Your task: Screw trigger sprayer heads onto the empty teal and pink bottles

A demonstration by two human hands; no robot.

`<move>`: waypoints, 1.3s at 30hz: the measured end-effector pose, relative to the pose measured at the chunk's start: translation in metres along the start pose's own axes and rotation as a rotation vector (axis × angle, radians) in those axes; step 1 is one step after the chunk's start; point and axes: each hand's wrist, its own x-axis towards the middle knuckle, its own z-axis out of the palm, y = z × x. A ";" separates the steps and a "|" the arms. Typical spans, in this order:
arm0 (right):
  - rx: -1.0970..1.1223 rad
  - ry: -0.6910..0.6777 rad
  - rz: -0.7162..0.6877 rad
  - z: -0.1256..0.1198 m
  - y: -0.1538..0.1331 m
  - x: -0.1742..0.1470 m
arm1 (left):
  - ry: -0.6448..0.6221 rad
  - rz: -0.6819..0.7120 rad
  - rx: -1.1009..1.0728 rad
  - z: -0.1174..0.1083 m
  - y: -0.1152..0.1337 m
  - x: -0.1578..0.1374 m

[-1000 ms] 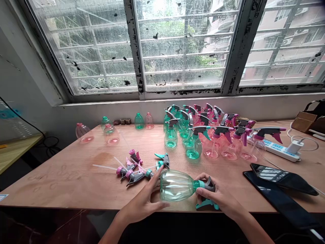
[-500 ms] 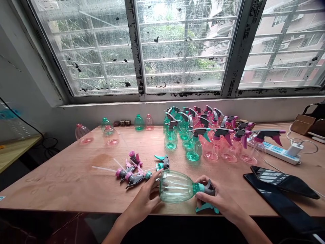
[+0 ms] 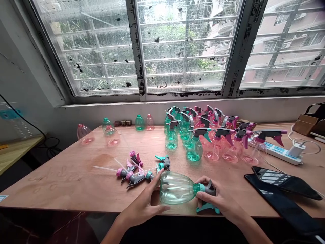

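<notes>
1. The see-through green bottle (image 3: 176, 188) is sideways above the table (image 3: 63, 183), its spray head (image 3: 210, 188) grey and turquoise.
2. My right hand (image 3: 214, 195) grips the spray head, partly hiding it.
3. My half-open left hand (image 3: 145, 205) cups the base, hold unclear.

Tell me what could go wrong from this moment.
The green bottle is held sideways near the front edge of the table; if the right grip on its spray head slipped, the bottle might drop to the floor. Loose spray heads lie just beyond the left grip, so a stray sweep could scatter them. The upright spray bottles stand crowded together, so one bump might topple several.
</notes>
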 end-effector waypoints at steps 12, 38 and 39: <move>-0.031 -0.009 -0.001 0.000 -0.002 -0.001 | -0.041 0.035 -0.159 0.000 -0.005 -0.001; -0.064 0.039 -0.022 0.004 -0.005 -0.003 | -0.004 -0.044 -0.158 0.002 0.004 0.004; -0.058 0.045 -0.015 0.004 -0.006 -0.004 | -0.002 -0.045 -0.136 0.001 0.004 0.003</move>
